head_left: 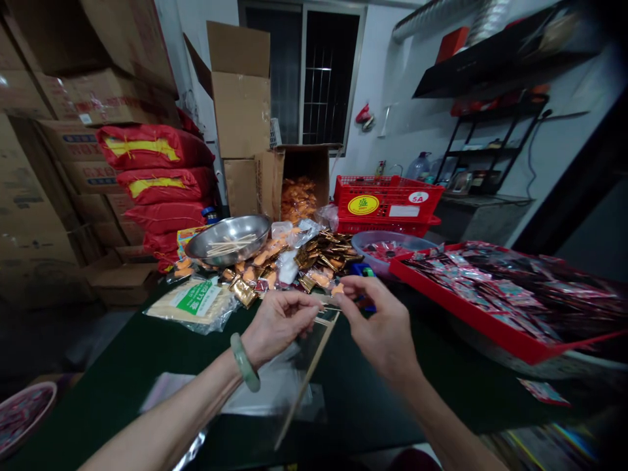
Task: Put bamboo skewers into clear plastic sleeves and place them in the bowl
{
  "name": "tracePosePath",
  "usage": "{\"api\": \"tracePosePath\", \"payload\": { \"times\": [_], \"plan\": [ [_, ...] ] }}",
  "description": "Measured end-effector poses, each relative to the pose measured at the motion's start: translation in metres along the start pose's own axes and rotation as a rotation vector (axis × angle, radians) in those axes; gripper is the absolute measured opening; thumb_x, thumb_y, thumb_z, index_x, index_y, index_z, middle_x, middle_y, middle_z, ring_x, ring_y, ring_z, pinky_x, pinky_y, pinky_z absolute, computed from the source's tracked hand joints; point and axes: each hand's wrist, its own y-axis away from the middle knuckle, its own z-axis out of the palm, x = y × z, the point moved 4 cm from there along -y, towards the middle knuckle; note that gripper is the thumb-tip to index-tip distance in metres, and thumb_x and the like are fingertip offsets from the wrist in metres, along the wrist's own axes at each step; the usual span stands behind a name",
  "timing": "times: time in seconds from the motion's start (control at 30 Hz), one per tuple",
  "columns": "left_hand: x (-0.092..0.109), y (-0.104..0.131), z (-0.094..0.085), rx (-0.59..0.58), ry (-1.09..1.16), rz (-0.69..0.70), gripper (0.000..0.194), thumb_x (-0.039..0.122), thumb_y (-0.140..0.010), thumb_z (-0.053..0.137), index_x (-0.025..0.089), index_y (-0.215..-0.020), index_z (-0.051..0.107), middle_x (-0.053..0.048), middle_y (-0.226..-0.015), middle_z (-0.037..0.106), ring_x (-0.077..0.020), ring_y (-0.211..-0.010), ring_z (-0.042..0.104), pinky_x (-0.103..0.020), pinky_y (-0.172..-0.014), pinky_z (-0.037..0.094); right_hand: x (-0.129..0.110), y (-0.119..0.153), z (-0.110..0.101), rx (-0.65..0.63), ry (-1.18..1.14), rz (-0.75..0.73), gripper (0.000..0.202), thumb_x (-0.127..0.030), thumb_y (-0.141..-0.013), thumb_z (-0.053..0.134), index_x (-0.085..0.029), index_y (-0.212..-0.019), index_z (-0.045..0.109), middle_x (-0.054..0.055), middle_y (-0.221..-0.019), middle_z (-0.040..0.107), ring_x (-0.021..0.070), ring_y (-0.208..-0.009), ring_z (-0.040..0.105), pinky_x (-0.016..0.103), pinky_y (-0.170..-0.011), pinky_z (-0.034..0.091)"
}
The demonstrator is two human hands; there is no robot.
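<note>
My left hand (284,320), with a green bangle at the wrist, is closed in a pinch on the edge of a clear plastic bag (318,353). Opposite it, my right hand (375,320) pinches the other side of the bag's mouth. A small orange piece (337,288) shows at the right fingertips; whether it is held or lies behind them I cannot tell. A long thin wooden stick (307,379) slants down below the hands, seemingly inside the bag. Flat clear bags (260,392) lie on the dark green table (363,418) beneath.
Behind the hands spreads a pile of gold packets (331,252) and orange pieces. A steel bowl (230,239) holds sticks, near a packet of sticks (191,301). At right stands a red tray (471,307) of small packets. A red basket (387,199) and an open carton (269,186) stand behind.
</note>
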Motion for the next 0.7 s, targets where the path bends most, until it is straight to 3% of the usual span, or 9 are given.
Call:
{"api": "tracePosePath", "payload": {
  "times": [0.07,0.13,0.27,0.37,0.53,0.67,0.7],
  "plan": [
    [0.000,0.001,0.000,0.011,-0.049,0.009,0.027,0.034,-0.068,0.062,0.008,-0.074,0.063,0.002,-0.050,0.049,-0.0065,-0.044,0.041,-0.019,-0.045,0.035,-0.018,0.008,-0.003,0.093,0.163,-0.280,0.007,-0.011,-0.076,0.053,-0.015,-0.078,0.058,0.006,-0.071,0.059,0.0151,-0.068,0.054,0.029,-0.063,0.045],
    [0.002,0.002,0.003,-0.019,-0.101,0.044,0.024,0.031,-0.070,0.059,0.008,-0.075,0.064,0.000,-0.054,0.051,-0.0064,-0.046,0.041,-0.019,-0.045,0.035,-0.029,0.014,0.000,0.032,0.258,-0.440,0.010,-0.007,-0.077,0.050,-0.013,-0.079,0.058,0.007,-0.071,0.058,0.0156,-0.068,0.054,0.029,-0.063,0.045],
    [0.011,0.007,0.010,-0.100,-0.283,0.196,0.018,0.020,-0.075,0.050,0.009,-0.069,0.063,-0.001,-0.061,0.052,-0.0072,-0.053,0.040,-0.018,-0.048,0.034,-0.030,0.019,0.004,-0.068,0.407,-0.474,0.014,-0.008,-0.080,0.046,-0.011,-0.074,0.059,0.009,-0.067,0.057,0.0177,-0.067,0.054,0.029,-0.060,0.043],
    [0.014,0.010,0.016,-0.148,-0.497,0.273,0.022,0.011,-0.072,0.045,0.009,-0.054,0.057,0.002,-0.052,0.042,-0.0070,-0.052,0.034,-0.017,-0.048,0.030,-0.027,0.024,0.008,-0.096,0.519,-0.513,0.020,-0.006,-0.078,0.044,-0.013,-0.064,0.056,0.007,-0.062,0.054,0.0177,-0.064,0.053,0.028,-0.057,0.041],
    [0.013,0.012,0.024,-0.193,-0.576,0.229,0.019,0.007,-0.068,0.045,0.009,-0.057,0.061,0.003,-0.048,0.038,-0.0059,-0.048,0.031,-0.017,-0.045,0.026,-0.013,0.026,0.004,-0.063,0.589,-0.430,0.021,-0.010,-0.078,0.040,-0.016,-0.061,0.051,0.004,-0.058,0.050,0.0151,-0.057,0.049,0.026,-0.052,0.037],
    [0.008,0.013,0.019,-0.205,-0.359,0.057,0.017,0.014,-0.069,0.050,0.008,-0.068,0.065,0.003,-0.048,0.044,-0.0049,-0.044,0.033,-0.016,-0.041,0.027,0.019,0.023,-0.051,0.077,0.560,-0.173,0.015,-0.019,-0.078,0.043,-0.017,-0.065,0.051,0.002,-0.058,0.051,0.0125,-0.050,0.048,0.024,-0.048,0.038],
    [0.006,0.012,0.014,-0.178,-0.294,0.009,0.017,0.017,-0.069,0.051,0.008,-0.071,0.066,0.002,-0.048,0.046,-0.0048,-0.043,0.035,-0.016,-0.041,0.028,0.029,0.024,-0.068,0.051,0.507,-0.070,0.015,-0.021,-0.079,0.044,-0.018,-0.066,0.051,0.000,-0.055,0.050,0.0119,-0.047,0.047,0.023,-0.045,0.039]
  ]
}}
